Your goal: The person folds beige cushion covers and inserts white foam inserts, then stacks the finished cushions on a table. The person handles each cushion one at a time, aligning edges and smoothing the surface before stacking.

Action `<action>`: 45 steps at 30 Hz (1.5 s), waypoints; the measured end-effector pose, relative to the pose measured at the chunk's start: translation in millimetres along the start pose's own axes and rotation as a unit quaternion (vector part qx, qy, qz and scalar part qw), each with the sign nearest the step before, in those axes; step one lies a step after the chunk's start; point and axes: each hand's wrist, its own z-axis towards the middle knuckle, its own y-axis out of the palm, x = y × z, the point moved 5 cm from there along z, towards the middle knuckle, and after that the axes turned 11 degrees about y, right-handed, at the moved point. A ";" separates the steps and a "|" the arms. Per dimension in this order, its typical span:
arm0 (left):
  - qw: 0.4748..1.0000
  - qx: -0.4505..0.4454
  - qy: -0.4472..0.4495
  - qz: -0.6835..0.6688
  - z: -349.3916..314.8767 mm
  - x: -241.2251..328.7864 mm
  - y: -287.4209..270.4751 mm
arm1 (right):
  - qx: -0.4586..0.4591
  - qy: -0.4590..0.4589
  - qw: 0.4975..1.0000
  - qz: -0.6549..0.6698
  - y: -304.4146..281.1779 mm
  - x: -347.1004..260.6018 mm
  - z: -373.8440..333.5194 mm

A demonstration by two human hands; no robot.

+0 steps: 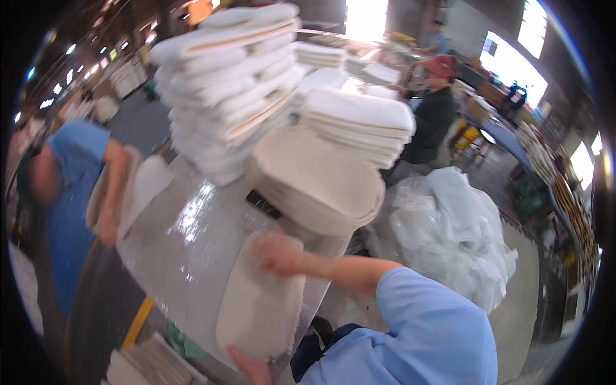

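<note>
A cream oblong mat with rounded ends and a fluffy edge lies flat on the pale, shiny tabletop in front of me. My right hand rests on its far end; motion blurs the fingers, so their closure is unclear. At the mat's near end is my left hand, partly cut off by the lower edge of the view, its visible fingers stretched out against the mat. Just beyond, a stack of beige oblong mats stands on the table.
Tall white stacks of padded pieces and folded white pieces stand behind. To the right sits a heap of clear plastic. One person in blue bends at the left; another in dark clothing works beyond the table.
</note>
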 end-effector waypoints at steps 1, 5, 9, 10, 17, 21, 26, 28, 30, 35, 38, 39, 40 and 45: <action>0.999 -0.004 0.022 0.037 2.4 0.3 -5.0 | -0.002 0.036 0.999 -0.021 -2.0 13.1 7.0; 0.979 0.177 0.049 0.088 15.7 -6.0 -21.3 | -0.044 0.031 0.994 -0.092 33.8 -34.9 -19.5; 0.985 0.168 0.012 0.031 7.8 1.1 0.1 | -0.075 -0.158 0.984 -0.009 83.1 -134.8 -71.0; 0.986 0.164 0.025 0.029 6.1 0.9 -1.2 | -0.109 -0.189 0.976 -0.004 85.7 -151.3 -86.6; 0.975 0.201 0.055 0.084 9.9 -6.8 -19.6 | -0.254 -0.354 0.887 0.154 92.0 -157.3 -126.4; 0.973 0.165 0.078 0.144 6.6 -1.4 -9.4 | -0.067 -0.222 0.970 0.067 69.5 -163.9 -26.6; 0.955 0.211 0.004 0.209 4.3 6.6 -7.9 | -0.117 -0.338 0.934 0.019 93.0 -198.6 -105.5; 0.963 0.206 0.050 0.167 -1.2 5.1 -15.9 | -0.171 -0.386 0.903 0.073 87.4 -184.3 -149.6; 0.963 0.198 0.081 0.163 -8.3 15.7 -9.6 | -0.271 -0.439 0.852 0.091 85.1 -146.0 -149.6; 0.970 0.171 0.070 0.160 -12.8 34.9 8.4 | 0.059 0.029 0.975 0.214 31.4 48.4 13.5; 0.978 0.149 0.078 0.126 -16.7 40.6 12.5 | 0.078 0.121 0.970 0.197 30.2 71.1 37.6; 0.980 0.142 0.080 0.115 -18.3 45.3 12.8 | 0.066 0.134 0.963 0.224 34.7 70.0 38.1; 0.975 0.164 0.046 0.140 -19.9 48.6 9.9 | -0.035 0.171 0.946 0.273 40.0 73.2 40.5; 0.998 0.007 -0.012 -0.055 -58.4 81.7 -24.2 | -0.344 0.250 0.752 0.503 47.5 58.5 -10.1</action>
